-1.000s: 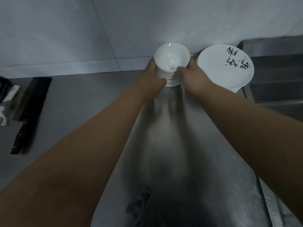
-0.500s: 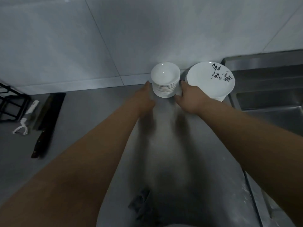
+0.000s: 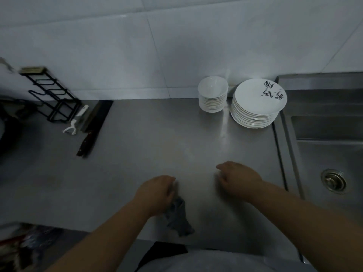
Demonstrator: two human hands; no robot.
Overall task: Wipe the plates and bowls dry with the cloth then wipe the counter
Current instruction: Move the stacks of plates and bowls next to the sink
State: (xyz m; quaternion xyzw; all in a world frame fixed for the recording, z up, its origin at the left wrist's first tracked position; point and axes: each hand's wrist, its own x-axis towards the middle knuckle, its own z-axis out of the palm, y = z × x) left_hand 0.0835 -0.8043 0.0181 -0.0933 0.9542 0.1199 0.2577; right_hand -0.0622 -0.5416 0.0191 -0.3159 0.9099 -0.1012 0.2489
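Head view: left hand (image 3: 155,193) grips cloth (image 3: 177,216) (ready for the worktop (image 3: 137,154)); right hand (image 3: 238,178) hovers loosely curled, empty.

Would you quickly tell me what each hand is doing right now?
Left hand: gripping the grey cloth on the counter.
Right hand: holding nothing, fingers loosely curled just over the counter.

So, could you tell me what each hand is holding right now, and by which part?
The left hand grips the grey cloth by its upper end, the rest trailing on the counter. The right hand holds nothing.
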